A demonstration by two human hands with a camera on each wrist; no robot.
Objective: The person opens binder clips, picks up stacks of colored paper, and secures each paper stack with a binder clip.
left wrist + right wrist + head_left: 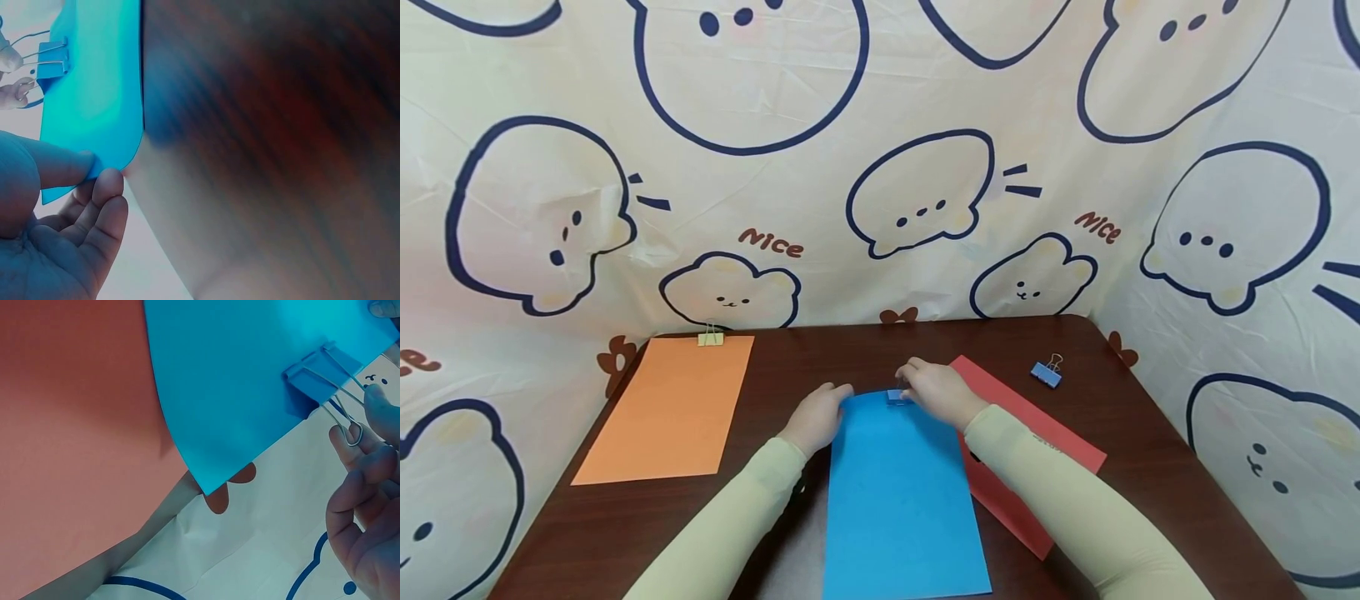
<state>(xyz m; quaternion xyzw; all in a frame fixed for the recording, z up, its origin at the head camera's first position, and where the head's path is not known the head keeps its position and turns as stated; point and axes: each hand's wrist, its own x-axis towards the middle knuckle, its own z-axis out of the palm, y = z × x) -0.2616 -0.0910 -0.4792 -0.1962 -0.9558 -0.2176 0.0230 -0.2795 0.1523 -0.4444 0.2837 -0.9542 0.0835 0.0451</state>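
A sheet of blue paper [902, 500] lies lengthwise in front of me, its far edge lifted a little. My left hand [815, 419] pinches its far left corner between thumb and fingers. On the middle of that far edge sits a blue binder clip [319, 378], its jaws over the paper. My right hand [942, 392] holds the clip by its wire handles, thumb on one side and fingers on the other, as the right wrist view shows.
Red paper [1030, 408] lies aslant, partly under the blue sheet and my right forearm. At the left is orange paper [670, 417] with a yellow binder clip [711, 339] on its far edge. Another blue binder clip [1046, 375] lies far right. A printed cloth [820, 208] hangs behind the table.
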